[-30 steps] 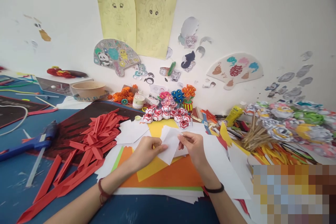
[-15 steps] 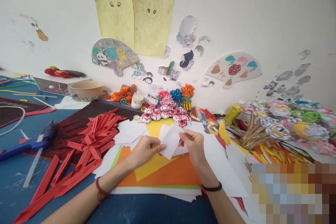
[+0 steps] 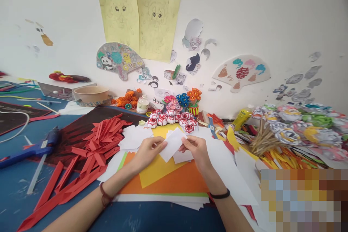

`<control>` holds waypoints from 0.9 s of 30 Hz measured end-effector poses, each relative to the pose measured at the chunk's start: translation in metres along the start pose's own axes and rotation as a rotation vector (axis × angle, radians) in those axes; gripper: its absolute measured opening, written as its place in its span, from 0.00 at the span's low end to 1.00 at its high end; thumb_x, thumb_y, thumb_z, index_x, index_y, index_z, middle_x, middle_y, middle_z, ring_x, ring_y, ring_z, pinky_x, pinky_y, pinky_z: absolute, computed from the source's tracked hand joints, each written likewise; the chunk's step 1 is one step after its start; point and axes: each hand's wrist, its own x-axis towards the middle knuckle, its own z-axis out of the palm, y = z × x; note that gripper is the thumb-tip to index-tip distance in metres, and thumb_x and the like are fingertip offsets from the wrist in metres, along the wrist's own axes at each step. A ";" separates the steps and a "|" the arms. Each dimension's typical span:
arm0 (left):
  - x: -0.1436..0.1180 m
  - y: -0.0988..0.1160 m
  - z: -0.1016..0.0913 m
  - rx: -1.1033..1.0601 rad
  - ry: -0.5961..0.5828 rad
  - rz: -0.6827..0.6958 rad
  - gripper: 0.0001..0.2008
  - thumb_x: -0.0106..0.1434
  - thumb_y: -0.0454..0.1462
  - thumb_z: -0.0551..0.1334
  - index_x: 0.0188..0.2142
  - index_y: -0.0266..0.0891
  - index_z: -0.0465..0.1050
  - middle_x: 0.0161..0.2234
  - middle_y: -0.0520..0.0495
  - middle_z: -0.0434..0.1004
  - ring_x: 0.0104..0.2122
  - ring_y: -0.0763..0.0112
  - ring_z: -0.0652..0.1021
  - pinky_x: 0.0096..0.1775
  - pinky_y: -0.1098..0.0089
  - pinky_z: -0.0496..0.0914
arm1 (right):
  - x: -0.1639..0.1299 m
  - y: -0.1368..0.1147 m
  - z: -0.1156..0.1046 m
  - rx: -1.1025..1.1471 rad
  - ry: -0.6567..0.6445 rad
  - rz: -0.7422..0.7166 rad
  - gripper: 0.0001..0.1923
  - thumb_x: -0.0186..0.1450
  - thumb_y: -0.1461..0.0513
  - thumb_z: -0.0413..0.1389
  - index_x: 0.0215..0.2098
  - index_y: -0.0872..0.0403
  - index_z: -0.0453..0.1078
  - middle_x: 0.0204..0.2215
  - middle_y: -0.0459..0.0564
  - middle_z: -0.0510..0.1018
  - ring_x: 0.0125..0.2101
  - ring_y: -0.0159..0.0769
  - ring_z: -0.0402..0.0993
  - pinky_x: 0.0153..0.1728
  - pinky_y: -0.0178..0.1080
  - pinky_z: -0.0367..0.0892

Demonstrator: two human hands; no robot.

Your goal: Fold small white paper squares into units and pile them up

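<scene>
White paper, a small folded piece [image 3: 173, 143], is pinched between both hands above the orange and yellow sheets [image 3: 165, 179]; this looks like the creasing stage of a fold. Far left of the hands lies a blue glue gun [image 3: 32, 148], nearer them a heap of red folded strips [image 3: 102, 141]. The left hand [image 3: 148, 151] grips the paper's left edge, thumb on top, wrist low. The right hand [image 3: 196, 148] pinches its right corner, fingers curled. Next, the edges likely need aligning before pressing.
</scene>
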 end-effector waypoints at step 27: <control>-0.002 0.002 0.018 -0.040 -0.087 -0.032 0.10 0.57 0.36 0.51 0.23 0.35 0.67 0.22 0.53 0.65 0.24 0.75 0.63 0.26 0.75 0.57 | -0.009 0.006 0.014 -0.303 -0.016 -0.081 0.12 0.57 0.57 0.58 0.24 0.58 0.76 0.21 0.50 0.77 0.23 0.37 0.71 0.23 0.34 0.63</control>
